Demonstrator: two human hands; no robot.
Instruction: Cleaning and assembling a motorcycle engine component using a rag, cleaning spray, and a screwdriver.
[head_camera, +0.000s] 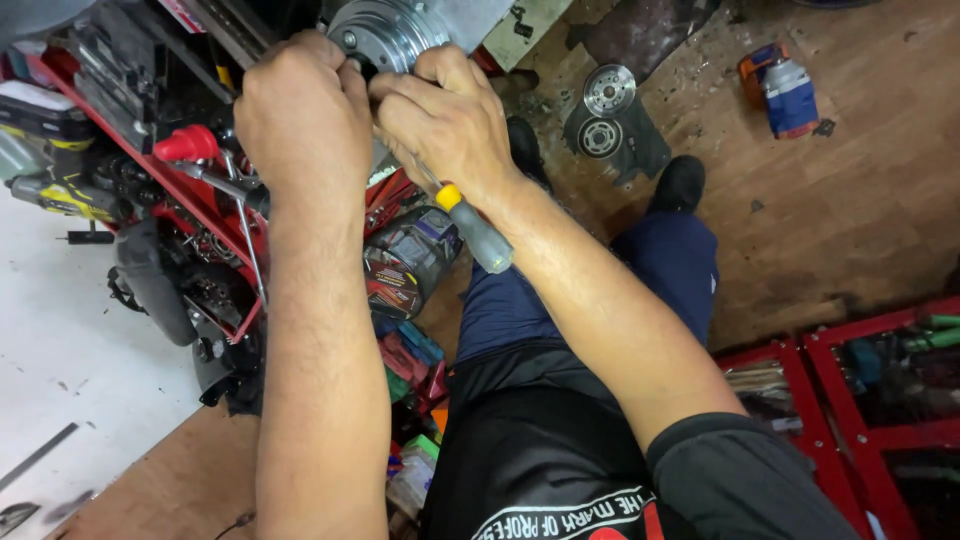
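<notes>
Head view, looking down over both forearms. A round, ribbed metal housing (385, 30) of dull silver, with small bolt holes around its rim, sits at the top edge of the frame; part of it is cut off by the frame and part hidden behind the hands. The left hand (300, 110) is curled into a closed grip against the housing's lower left edge; what its fingers enclose cannot be told. The right hand (445, 120) is closed tightly round a screwdriver (475, 230), whose smooth grey handle with a yellow collar juts out below the heel of the hand, slanting down to the right; the shaft and tip are hidden inside the fist. The two hands touch at the knuckles, just below the housing.

To the left, a red tool rack (190, 200) crowded with dark tools hems the left forearm closely. To the right, the scuffed wooden floor (840, 220) lies open, carrying two round machined metal parts (605, 110) on a dark mat and a blue-and-orange object (785, 90), well apart from the hands.
</notes>
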